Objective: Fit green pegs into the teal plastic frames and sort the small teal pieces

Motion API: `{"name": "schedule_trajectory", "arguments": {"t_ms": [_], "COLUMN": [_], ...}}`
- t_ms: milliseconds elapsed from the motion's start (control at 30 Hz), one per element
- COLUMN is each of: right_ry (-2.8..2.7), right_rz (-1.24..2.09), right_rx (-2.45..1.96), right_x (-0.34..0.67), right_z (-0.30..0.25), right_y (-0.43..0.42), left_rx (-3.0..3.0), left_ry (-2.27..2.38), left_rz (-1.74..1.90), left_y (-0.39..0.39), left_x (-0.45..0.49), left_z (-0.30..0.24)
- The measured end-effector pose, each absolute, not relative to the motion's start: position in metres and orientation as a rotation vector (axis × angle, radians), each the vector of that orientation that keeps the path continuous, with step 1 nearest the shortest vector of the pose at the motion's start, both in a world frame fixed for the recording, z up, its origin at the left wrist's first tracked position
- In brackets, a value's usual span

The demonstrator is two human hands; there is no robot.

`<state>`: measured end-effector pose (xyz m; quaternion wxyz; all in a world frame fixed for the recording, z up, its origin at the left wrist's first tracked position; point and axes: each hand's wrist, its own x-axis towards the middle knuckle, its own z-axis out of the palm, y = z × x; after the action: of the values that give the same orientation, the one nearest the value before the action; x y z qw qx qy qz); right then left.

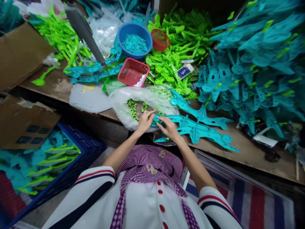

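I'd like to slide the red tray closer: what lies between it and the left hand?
In the head view, the clear bag, with small green pieces in it, lies between the left hand and the red tray.

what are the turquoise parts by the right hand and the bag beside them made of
Turquoise parts: probably hard moulded plastic with low sheen, judging by their ribbed shapes. Bag: likely soft plastic film, shiny and translucent, crumpled into folds.

A bag lies at the bench's front edge, frames to its right, a tray behind it, 2 bowls farther back. A crate stands lower left.
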<state>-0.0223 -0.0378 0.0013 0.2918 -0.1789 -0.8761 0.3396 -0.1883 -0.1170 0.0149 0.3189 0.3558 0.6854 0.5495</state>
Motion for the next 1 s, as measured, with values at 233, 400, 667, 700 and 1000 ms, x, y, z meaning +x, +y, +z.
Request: {"name": "schedule_trajectory", "arguments": {"t_ms": [233, 400, 667, 700, 1000], "right_ry": [-2.16, -2.161, -1.803, -1.725, -1.834], "right_rz": [0.884, 0.909, 0.834, 0.905, 1.26], "right_rx": [-0.652, -0.647, -0.852, -0.892, -1.107], "right_x": [-0.028, -0.032, -0.022, -0.017, -0.008], "right_z": [0.021, 0.046, 0.075, 0.073, 0.049], "right_y": [-0.032, -0.024, 0.017, 0.025, 0.082], "left_rx": [0.364, 0.455, 0.742, 0.912, 2.039], "left_ry": [1.286, 1.199, 1.345, 1.466, 1.997], "left_rz": [1.702, 1.625, 1.715, 1.681, 0.785], "left_y": [-0.095, -0.082, -0.039, -0.033, -0.002], "left_x": [-0.143, -0.133, -0.131, -0.135, -0.145], "left_z": [0.053, 0.072, 0.074, 0.068, 0.019]}}
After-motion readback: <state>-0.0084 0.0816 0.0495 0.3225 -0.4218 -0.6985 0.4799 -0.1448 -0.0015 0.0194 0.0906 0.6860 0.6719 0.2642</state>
